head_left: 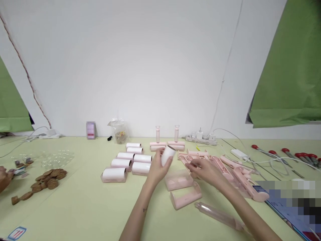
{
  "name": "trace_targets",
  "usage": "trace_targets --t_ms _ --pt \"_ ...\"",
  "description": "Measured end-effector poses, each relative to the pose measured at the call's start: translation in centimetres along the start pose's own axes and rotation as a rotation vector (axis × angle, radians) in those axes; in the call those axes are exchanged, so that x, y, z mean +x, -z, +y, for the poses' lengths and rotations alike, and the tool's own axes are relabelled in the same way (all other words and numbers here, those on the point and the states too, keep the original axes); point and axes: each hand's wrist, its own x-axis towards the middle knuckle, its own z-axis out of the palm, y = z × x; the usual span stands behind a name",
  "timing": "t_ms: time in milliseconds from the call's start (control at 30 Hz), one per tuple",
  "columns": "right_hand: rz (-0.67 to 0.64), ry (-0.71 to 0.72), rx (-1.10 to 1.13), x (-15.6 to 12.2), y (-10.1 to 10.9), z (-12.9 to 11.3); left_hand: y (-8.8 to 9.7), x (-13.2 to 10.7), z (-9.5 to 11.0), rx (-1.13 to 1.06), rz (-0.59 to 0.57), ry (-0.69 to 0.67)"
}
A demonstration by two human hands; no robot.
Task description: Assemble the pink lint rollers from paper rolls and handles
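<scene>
My left hand point(157, 167) is closed around a white lint roller refill point(168, 154), tilted with its open cardboard core facing up. To its right, my right hand point(202, 170) has its fingers curled on a slim pink plastic roller part point(184, 160) at the edge of a pile of pink parts point(222, 167). Its fingertips are partly hidden. Below the hands lie a clear-and-pink case point(178, 183) and a pink half-shell cover point(186, 198). A transparent pink tube point(218, 214) rests under my right forearm.
Several white rolls in pink cases point(114, 175) lie at left. Two lint rollers with pink handles point(157, 134) stand by the wall near a power strip point(200, 139). Brown discs point(52, 179) and another person's hand point(5, 177) are far left; red-tipped tools point(273, 154) and white cables lie right.
</scene>
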Motion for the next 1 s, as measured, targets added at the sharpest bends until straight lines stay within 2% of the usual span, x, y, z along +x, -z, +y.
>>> trace_targets --t_ms 100,167,233,367,567,667,733,800,900,967,1000 --pt "0.15 -0.032 0.162 -1.2 2.0 2.7 -1.4 -0.8 0.6 0.297 -0.352 -0.095" --pt "0.198 -0.073 0.292 -2.1 2.7 4.0 -2.5 -1.3 0.7 0.467 -0.476 -0.118" --pt "0.183 -0.105 0.367 -2.9 2.8 4.7 -3.3 -1.7 0.6 0.543 -0.516 -0.122" --pt "0.111 -0.069 0.425 -4.1 2.5 4.7 -3.8 -2.3 0.0 0.603 -0.503 -0.126" --pt "0.049 0.01 0.354 -4.7 1.4 4.5 -3.6 -1.9 -0.7 0.659 -0.52 -0.165" --pt "0.026 0.048 0.278 -5.1 0.9 4.8 -2.0 -1.4 0.1 0.658 -0.487 -0.169" --pt "-0.044 0.103 0.216 -5.6 0.6 5.2 0.4 -1.6 0.7 0.626 -0.43 -0.19" --pt "-0.137 0.146 0.169 -6.0 0.3 5.6 3.3 -2.4 0.7 0.57 -0.426 -0.202" --pt "-0.202 0.15 0.122 -6.6 -0.4 6.2 7.4 -4.1 -1.2 0.593 -0.487 -0.127" --pt "-0.146 0.14 0.046 -6.9 -0.8 6.5 9.1 -5.2 -3.3 0.635 -0.506 -0.111" --pt "-0.102 0.139 -0.005 -7.1 -1.0 6.6 9.4 -5.7 -4.2 0.661 -0.47 -0.112"
